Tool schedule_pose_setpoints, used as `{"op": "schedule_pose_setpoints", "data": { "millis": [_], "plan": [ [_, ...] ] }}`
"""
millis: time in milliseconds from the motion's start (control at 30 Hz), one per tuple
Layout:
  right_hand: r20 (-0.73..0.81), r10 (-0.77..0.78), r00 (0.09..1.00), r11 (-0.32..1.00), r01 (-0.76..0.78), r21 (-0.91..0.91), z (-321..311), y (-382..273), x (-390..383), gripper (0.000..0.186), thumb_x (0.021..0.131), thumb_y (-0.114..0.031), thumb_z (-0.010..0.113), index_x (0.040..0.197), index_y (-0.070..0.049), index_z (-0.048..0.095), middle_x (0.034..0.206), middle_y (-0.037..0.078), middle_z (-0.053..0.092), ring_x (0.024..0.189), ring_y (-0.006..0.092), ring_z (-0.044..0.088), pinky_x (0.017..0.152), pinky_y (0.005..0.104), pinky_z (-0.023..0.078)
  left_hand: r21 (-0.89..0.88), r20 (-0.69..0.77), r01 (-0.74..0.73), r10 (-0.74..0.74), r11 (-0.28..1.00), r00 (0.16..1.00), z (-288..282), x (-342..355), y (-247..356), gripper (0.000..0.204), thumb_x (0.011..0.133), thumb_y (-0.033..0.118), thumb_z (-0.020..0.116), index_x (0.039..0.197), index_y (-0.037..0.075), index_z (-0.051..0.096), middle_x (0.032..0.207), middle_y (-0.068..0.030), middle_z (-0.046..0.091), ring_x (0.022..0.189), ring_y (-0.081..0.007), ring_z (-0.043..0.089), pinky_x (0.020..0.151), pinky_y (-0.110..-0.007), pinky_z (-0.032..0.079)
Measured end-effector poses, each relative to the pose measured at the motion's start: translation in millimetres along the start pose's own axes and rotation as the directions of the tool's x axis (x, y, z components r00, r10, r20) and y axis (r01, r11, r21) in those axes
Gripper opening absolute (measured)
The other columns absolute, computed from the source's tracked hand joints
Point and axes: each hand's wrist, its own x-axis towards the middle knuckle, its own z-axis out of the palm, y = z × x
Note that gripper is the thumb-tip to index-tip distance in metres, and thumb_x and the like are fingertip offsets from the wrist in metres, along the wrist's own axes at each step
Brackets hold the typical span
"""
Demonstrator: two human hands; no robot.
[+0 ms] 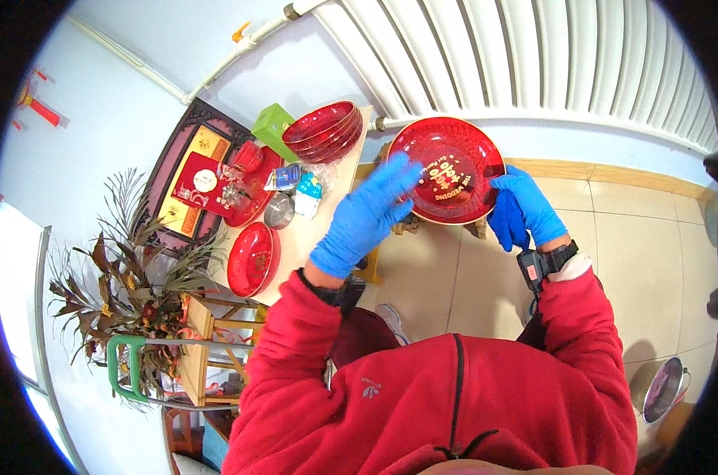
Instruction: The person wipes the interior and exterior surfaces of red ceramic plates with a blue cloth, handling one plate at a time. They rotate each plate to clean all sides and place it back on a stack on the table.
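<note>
A round, shiny red plate (474, 190) with a thin gold rim and gold lettering is held up in front of me, its inner face toward me. My right hand (533, 204), in a blue glove, grips its right edge. Darker blue, finger-like folds show under that palm; I cannot tell whether they are shaded glove fingers or a cloth. My left hand (368, 212), gloved in blue too, is open at the plate's left side. Its fingertips are blurred and overlap the rim, so contact is unclear.
Left of me, a table (339, 190) carries stacked red bowls (321, 133), a green box (275, 127), a red dish (252, 260) and small packets (308, 194). A radiator (493, 59) lines the wall ahead. A metal bucket (661, 389) stands lower right; a plant (125, 277) is at left.
</note>
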Motion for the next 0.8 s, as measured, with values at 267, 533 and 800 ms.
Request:
{"op": "schedule_pose_setpoints", "data": {
  "millis": [267,533,800],
  "plan": [
    [-0.096,0.142,0.985,0.985,-0.15,-0.089,11,-3,2,0.04,0.093,-0.035,0.061,0.115,-0.001,0.061,0.088,0.013,0.068,0.075,0.0215,0.065,0.068,0.0332,0.053,0.25,0.394,-0.214,0.103,0.944,0.913,-19,-2,-10,0.024,0.087,0.011,0.061,0.111,0.011,0.063,0.105,-0.0107,0.065,0.093,-0.0322,0.065,0.075,-0.039,0.055],
    [-0.058,0.082,0.995,0.993,-0.086,-0.078,-5,5,10,0.042,0.095,-0.044,0.06,0.115,-0.008,0.064,0.077,0.013,0.066,0.067,0.0208,0.064,0.06,0.0314,0.052,0.176,-0.227,0.196,-0.154,0.965,0.962,-95,30,-128,0.019,0.088,0.011,0.067,0.105,0.003,0.066,0.097,-0.0155,0.067,0.088,-0.0285,0.066,0.08,-0.036,0.051],
    [-0.043,0.134,0.99,0.985,-0.138,-0.109,3,12,19,0.045,0.095,-0.044,0.059,0.116,-0.005,0.059,0.072,0.015,0.064,0.056,0.0251,0.063,0.049,0.0336,0.049,0.267,-0.215,0.376,-0.326,0.887,0.921,-82,18,-237,0.024,0.089,0.022,0.065,0.105,0.003,0.066,0.105,-0.0184,0.066,0.098,-0.0371,0.063,0.085,-0.042,0.05]
  ]
}}
